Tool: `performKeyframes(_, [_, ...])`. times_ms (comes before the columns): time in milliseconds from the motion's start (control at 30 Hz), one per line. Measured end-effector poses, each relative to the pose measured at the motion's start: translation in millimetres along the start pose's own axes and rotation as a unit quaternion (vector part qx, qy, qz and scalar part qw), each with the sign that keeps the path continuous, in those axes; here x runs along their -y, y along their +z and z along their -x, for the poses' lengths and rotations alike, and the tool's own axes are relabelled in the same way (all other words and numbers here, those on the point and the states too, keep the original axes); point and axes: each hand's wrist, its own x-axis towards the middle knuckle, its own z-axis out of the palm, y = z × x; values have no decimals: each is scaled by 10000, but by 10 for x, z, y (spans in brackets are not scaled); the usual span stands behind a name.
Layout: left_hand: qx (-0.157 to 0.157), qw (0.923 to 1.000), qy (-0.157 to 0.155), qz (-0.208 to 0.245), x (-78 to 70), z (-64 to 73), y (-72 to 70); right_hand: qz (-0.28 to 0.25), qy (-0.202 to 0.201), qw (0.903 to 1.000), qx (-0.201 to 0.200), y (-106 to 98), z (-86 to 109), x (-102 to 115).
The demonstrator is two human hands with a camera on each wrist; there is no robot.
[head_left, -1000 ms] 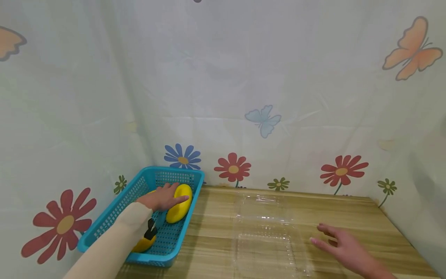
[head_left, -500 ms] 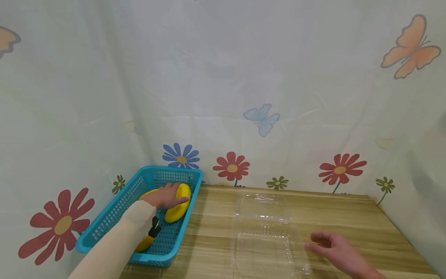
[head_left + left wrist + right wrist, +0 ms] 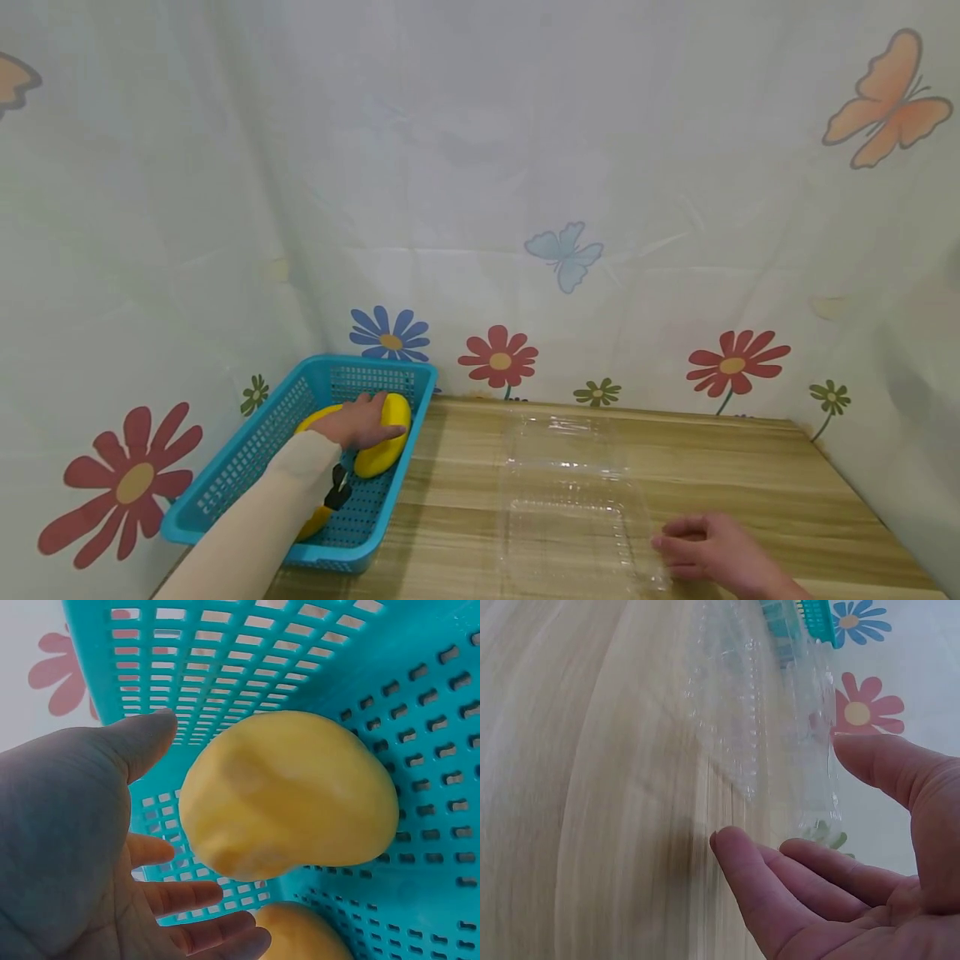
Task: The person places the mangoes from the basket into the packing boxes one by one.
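Observation:
In the blue plastic basket (image 3: 367, 550) at the left, a smooth yellow mango-like fruit (image 3: 390, 454) leans near the right wall. My left hand (image 3: 356, 423) reaches over it with fingers spread. The left wrist view shows the thumb and fingers extended beside this rounded fruit, not curled round it. Another yellow fruit (image 3: 300, 934) lies below it there, partly hidden by the fingertips. A clear plastic clamshell box (image 3: 566, 533) lies unfolded on the table. Beside its right edge is my right hand (image 3: 712, 550), fingers loosely bent and thumb apart, with nothing between them.
One more yellow fruit (image 3: 313, 523) shows near the basket's front, partly covered by the left sleeve (image 3: 262, 517). A black piece (image 3: 339, 490) sits at the left wrist. The wood-grain table (image 3: 787, 492) ends at a flower-printed curtain (image 3: 645, 333) behind.
My right hand has moved down and slightly left, closer to the clamshell box's right edge. My left hand has shifted only slightly over the fruit.

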Motion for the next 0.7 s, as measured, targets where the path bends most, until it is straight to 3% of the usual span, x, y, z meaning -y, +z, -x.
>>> performKeyframes(333, [51, 10000, -44, 50, 4, -66, 36, 94, 162, 9997, 132, 57, -9, 37])
performKeyframes(700, [17, 10000, 55, -6, -56, -52, 25, -526, 640, 9961, 302, 119, 82, 85])
